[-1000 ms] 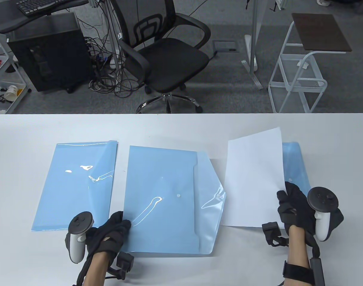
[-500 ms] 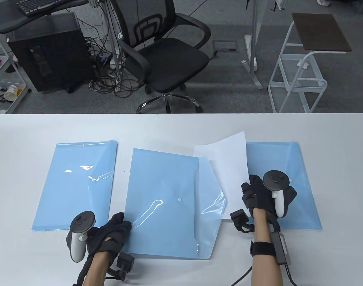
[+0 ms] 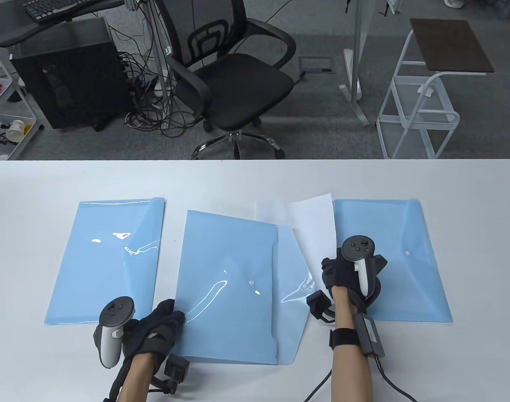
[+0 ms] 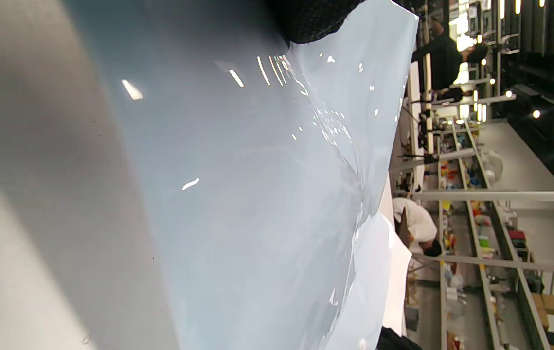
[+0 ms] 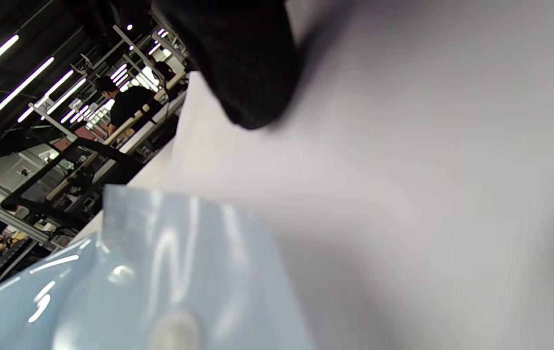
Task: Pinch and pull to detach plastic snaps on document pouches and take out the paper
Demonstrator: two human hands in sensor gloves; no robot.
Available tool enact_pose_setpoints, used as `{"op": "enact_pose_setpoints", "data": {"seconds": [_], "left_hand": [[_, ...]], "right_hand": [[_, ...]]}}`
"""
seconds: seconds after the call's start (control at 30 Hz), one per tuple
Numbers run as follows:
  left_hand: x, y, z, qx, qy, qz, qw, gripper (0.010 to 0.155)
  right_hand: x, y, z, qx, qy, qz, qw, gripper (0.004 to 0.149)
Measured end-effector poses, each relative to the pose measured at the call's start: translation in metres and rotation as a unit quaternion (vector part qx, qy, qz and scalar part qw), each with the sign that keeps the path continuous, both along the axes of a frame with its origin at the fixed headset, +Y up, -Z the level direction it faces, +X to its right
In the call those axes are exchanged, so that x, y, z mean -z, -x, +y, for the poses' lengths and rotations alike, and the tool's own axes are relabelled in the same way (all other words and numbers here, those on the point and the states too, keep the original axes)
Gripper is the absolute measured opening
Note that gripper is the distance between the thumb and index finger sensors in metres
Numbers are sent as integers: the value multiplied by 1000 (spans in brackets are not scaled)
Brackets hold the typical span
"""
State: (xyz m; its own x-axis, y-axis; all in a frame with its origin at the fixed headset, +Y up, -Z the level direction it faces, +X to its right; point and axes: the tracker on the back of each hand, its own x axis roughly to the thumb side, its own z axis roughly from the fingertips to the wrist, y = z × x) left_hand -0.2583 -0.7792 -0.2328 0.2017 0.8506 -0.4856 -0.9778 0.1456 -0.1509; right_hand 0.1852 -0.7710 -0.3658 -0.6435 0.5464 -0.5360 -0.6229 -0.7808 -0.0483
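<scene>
The right hand [image 3: 350, 274] pinches the white sheet of paper [image 3: 318, 226] at its near edge; the sheet lies partly under the open flap of the glossy blue middle pouch [image 3: 225, 284]. The left hand [image 3: 156, 324] grips that pouch's near left corner, pinning it to the worktop [image 3: 255, 180]. The step looks like drawing the paper clear; next, a steady pull, since thin paper creases and slick plastic slides.

A: From where is the white tabletop [image 3: 255, 180] seen?
B: From above, facing the room beyond. Both wrist views are held close and tilted.
A: What is shared?
B: The glossy light-blue plastic middle pouch [image 3: 225, 284] [image 4: 257, 204] [image 5: 169, 282].
</scene>
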Motion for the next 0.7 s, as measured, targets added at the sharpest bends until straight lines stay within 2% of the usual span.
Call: {"op": "enact_pose_setpoints", "data": {"seconds": [0.17, 0.47, 0.57, 0.7], "left_hand": [[0, 0, 0, 1, 0, 3, 1000, 48], [0, 0, 1, -4, -7, -1, 1000, 48], [-1, -1, 1, -9, -10, -1, 1000, 48], [-2, -2, 1, -27, -9, -6, 1000, 47]], "right_hand": [[-3, 7, 12, -71, -4, 8, 997, 67], [-24, 10, 54, -153, -64, 12, 986, 73], [-33, 10, 65, -163, -90, 15, 982, 68], [-48, 12, 70, -112, -93, 47, 988, 53]]}}
